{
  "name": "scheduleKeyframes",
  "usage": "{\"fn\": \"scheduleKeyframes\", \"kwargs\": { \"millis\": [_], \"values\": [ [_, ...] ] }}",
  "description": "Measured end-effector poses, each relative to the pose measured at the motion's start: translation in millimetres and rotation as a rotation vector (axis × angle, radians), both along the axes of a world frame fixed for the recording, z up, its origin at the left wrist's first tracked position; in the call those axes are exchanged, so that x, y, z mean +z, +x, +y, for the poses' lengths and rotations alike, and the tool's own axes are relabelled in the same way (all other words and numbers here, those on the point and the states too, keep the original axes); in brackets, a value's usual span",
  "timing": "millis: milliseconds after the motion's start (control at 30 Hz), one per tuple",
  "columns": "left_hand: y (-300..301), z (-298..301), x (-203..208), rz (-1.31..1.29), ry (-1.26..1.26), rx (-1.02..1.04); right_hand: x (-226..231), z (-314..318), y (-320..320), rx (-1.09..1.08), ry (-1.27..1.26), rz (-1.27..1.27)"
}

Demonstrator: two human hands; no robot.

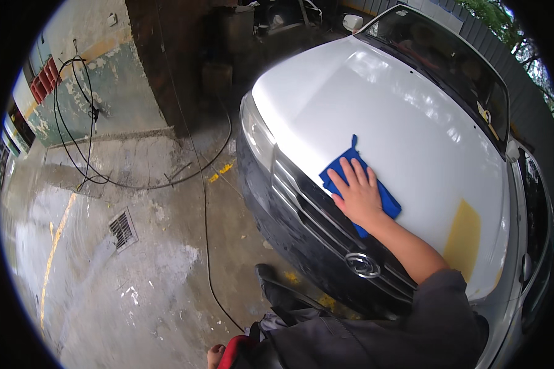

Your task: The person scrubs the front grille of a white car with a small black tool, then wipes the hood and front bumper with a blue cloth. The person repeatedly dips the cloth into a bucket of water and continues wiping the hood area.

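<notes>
My right hand lies flat on a blue cloth, its fingers spread and pointing away from me. The cloth rests on the front edge of a white car hood, just above the dark grille. One narrow end of it sticks up past my fingertips. At the bottom edge my left hand shows only in part, fingers curled, beside a red and black thing. What it holds is mostly hidden. On the hood's right side is a dull yellow patch.
A thin black cord runs across the wet concrete floor toward my left side. Further left, a looped black hose hangs on a peeling wall. A drain grate is set in the floor. The car's windshield rises behind the hood.
</notes>
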State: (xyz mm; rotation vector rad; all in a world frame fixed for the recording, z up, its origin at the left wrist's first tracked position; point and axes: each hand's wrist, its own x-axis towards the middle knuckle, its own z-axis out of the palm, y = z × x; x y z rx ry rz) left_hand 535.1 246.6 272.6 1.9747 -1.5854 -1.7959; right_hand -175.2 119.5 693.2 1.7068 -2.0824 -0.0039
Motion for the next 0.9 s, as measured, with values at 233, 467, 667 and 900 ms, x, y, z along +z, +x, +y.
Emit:
{"fn": "scheduleKeyframes", "kwargs": {
  "millis": [233,467,667,900],
  "values": [
    [-33.3,-121.9,40.2,-0.149,-0.177,-0.031,-14.5,-184.3,-4.7,0.042,-0.123,-0.097],
    [-145.4,-291.9,185.9,0.053,-0.321,0.086,-20.7,-298.0,-18.3,0.046,-0.302,-0.126],
    [-286.9,-427.0,301.5,0.541,-0.610,-0.064,-17.9,-346.4,74.9,0.042,-0.486,-1.344],
    [-369.6,-480.6,368.2,0.593,-0.685,-0.502,-56.9,-305.1,172.2,-0.104,-0.618,-1.555]
  ]
}}
